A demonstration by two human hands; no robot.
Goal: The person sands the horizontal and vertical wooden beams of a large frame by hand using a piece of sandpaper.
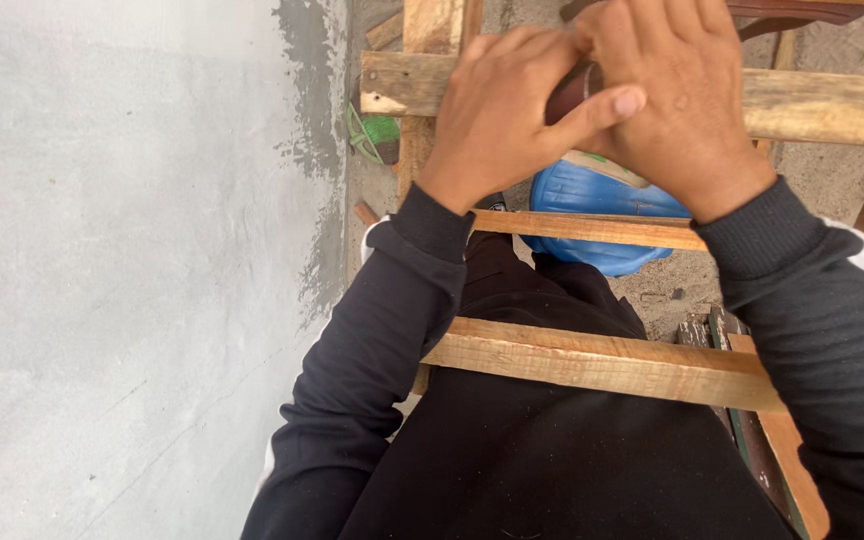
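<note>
Dark sleeves [382,330] reach over a wooden rung [602,362]. Left hand [507,110] and right hand [677,95] clasp together around a brown object [570,92] above a blue bucket [592,200], beside a grey wall [122,250].

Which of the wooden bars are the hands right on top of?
The top wooden bar, farthest up the picture. Both the left hand and right hand are over it; the middle bar and nearest bar lie untouched below.

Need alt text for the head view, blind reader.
Seen from above, a left hand and right hand close together around a small brown object over wooden rungs, beside a grey plastered wall; a blue container sits below.
</note>
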